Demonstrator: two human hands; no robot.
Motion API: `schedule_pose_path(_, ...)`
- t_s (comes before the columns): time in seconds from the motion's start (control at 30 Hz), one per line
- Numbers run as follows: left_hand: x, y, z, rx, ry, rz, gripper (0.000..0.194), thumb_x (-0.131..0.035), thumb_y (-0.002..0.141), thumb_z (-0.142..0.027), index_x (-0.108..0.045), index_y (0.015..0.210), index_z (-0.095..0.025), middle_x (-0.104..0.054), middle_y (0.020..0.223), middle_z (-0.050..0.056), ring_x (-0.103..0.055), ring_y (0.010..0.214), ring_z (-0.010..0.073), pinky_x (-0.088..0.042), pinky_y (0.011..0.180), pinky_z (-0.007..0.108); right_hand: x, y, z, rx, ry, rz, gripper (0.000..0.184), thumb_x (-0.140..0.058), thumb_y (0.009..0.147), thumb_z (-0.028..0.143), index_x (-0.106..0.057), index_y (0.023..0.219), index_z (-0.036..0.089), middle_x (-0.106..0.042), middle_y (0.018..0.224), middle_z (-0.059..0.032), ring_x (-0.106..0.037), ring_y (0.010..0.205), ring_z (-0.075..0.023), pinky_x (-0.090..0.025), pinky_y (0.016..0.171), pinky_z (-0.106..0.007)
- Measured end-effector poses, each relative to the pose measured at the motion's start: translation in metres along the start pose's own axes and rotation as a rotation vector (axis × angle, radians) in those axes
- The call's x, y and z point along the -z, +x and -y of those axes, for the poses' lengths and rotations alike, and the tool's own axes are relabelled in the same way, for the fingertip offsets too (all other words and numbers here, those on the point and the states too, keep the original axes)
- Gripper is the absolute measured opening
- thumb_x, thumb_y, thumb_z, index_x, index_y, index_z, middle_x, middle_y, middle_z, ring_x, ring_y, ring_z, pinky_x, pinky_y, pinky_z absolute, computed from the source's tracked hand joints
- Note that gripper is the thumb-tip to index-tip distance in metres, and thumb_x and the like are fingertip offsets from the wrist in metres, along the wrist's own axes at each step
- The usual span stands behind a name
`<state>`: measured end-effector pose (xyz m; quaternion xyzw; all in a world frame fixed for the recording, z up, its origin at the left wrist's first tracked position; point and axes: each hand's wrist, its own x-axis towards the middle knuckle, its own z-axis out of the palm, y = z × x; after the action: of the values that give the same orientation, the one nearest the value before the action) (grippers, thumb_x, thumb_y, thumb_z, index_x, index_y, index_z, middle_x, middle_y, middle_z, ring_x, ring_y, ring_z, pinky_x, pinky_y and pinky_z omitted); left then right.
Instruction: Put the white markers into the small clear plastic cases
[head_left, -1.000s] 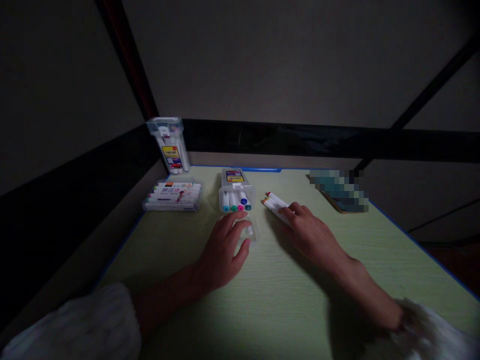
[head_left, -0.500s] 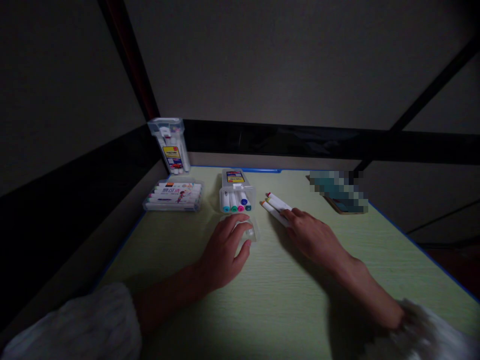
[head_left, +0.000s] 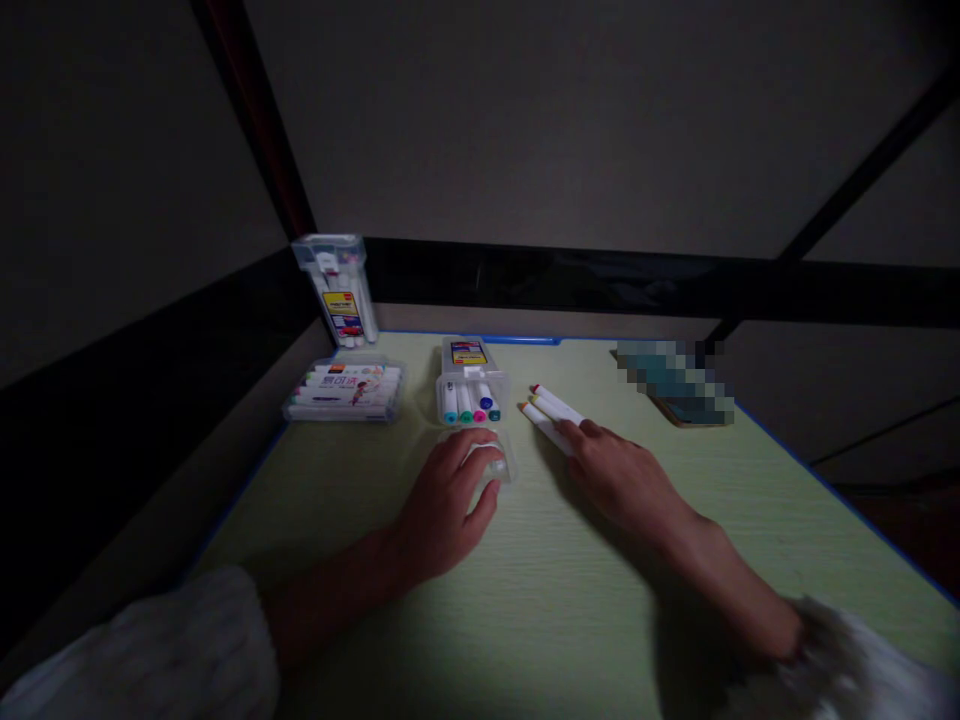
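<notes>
My left hand (head_left: 448, 503) rests over the near side of a clear plastic lid (head_left: 507, 455), its fingers curved and apart. Whether the fingertips touch the lid is hard to tell. Just beyond it, a clear marker case (head_left: 463, 358) lies with its open end facing me. Several white markers (head_left: 478, 400) show inside, with blue, green, pink and teal ends. To the right, my right hand (head_left: 622, 478) has its fingers together on a few loose white markers (head_left: 553, 413), lying side by side on the table. Their far ends are red, yellow and orange; the hand covers their near ends.
A clear case of markers (head_left: 345, 300) stands upright at the back left corner. In front of it lies another marker case (head_left: 345, 392). A phone-like flat object (head_left: 679, 385), partly pixelated, lies at the right. The pale green table (head_left: 540, 620) has blue edges.
The whole view has shifted very slightly. Both hands keep the same places by the lid and the loose markers.
</notes>
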<state>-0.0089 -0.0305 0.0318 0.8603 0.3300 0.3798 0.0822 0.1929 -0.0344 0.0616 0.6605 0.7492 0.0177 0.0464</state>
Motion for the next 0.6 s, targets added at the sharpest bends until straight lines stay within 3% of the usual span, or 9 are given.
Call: schedule_pose_path(0.6, 0.0020, 0.0006, -0.0022, 0.011, -0.012, 0.013, 0.019, -0.045, 0.081, -0.009, -0.052, 0.097, -0.017, -0.055, 0.109, 0.010, -0.053, 0.105, 0.0217, -0.045, 0.091, 0.037, -0.0065, 0.0005, 0.0000, 0.019, 0.081, -0.014, 0.037, -0.033, 0.084, 0.016, -0.044, 0.118, 0.012, -0.057, 0.105, -0.0159, -0.061, 0.063, -0.0203, -0.032, 0.050, -0.030)
